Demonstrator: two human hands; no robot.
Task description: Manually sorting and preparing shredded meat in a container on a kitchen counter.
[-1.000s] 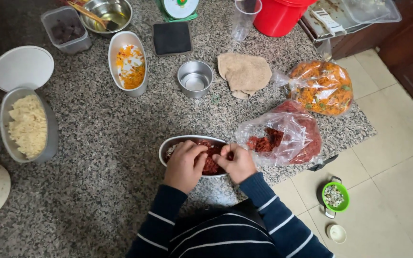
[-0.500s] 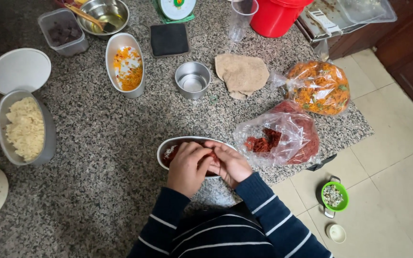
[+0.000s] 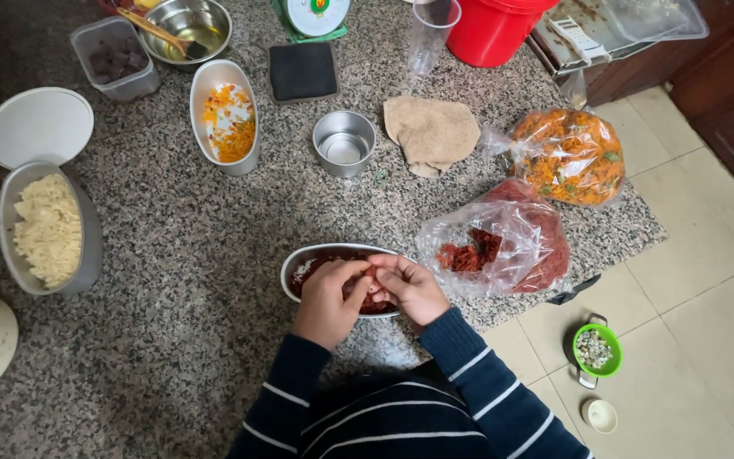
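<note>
**Both hands in the red mix, oval tray at table edge**

From my feed: left hand (image 3: 329, 299) & right hand (image 3: 411, 289) sit together over a small oval metal tray (image 3: 299, 265) at the near edge of the granite table (image 3: 189, 229). Both are curled, fingertips meeting in the middle and pinching a clump of the red shredded filling (image 3: 373, 302) inside the tray. Whitish bit shows at the tray's left end, just left of the left hand.

Right of the right hand, nearly touching the tray: clear plastic bag (image 3: 503, 242) w/ more red shreds. Beyond that, further right & away from me, a 2nd bag of orange shredded veg (image 3: 567, 157).

Straight ahead of the hands, well apart: small round steel cup (image 3: 344, 142) & a folded tan cloth (image 3: 431, 132) beside it. Ahead-left: oval tray w/ orange-and-white mix (image 3: 225, 115). Far left: grey tub of pale crumbly stuff (image 3: 47, 228), white lid (image 3: 37, 126) just past it.

On the floor, right of my right sleeve: green bowl (image 3: 596, 348).
</note>
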